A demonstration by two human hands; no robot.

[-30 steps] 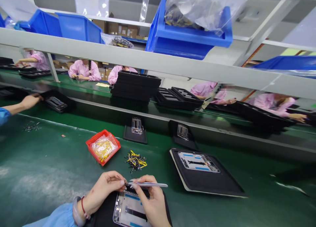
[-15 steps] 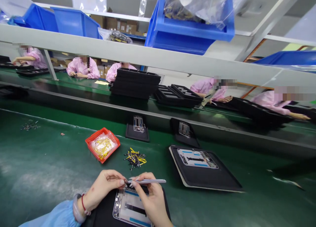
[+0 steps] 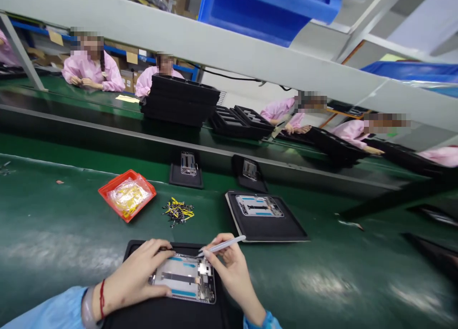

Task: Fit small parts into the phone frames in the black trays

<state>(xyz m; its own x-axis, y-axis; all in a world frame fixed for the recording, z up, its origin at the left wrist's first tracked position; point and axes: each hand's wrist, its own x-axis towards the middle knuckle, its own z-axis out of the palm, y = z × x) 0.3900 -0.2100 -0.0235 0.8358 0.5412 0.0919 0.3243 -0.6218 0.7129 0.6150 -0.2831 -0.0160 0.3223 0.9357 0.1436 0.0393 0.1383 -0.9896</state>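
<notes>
A smartphone mid-frame (image 3: 184,277) with blue film strips lies flat on a black pad (image 3: 164,317). My left hand (image 3: 134,272) grips its left edge, fingers across the top and thumb below. My right hand (image 3: 231,269) pinches slim steel tweezers (image 3: 223,244), whose tips meet the frame's top edge near the middle. Nearby, a red tray (image 3: 127,195) holds a clear bag of yellow parts, and a loose pile of small yellow-and-black parts (image 3: 178,212) lies beside it. Another phone frame (image 3: 259,206) rests on a black pad (image 3: 265,221) to the right.
Everything sits on a green conveyor belt (image 3: 53,243). Two more padded frames (image 3: 188,163) stand farther on. Beyond a grey beam (image 3: 179,33), stacked black trays (image 3: 181,100) and several co-workers in pink sleeves (image 3: 93,74) occupy a second line. Blue bins (image 3: 257,14) sit overhead.
The view has swung, shifting everything left and up. The tweezers now slant upward to the right instead of lying level, and my hands have spread apart, showing more of the phone frame.
</notes>
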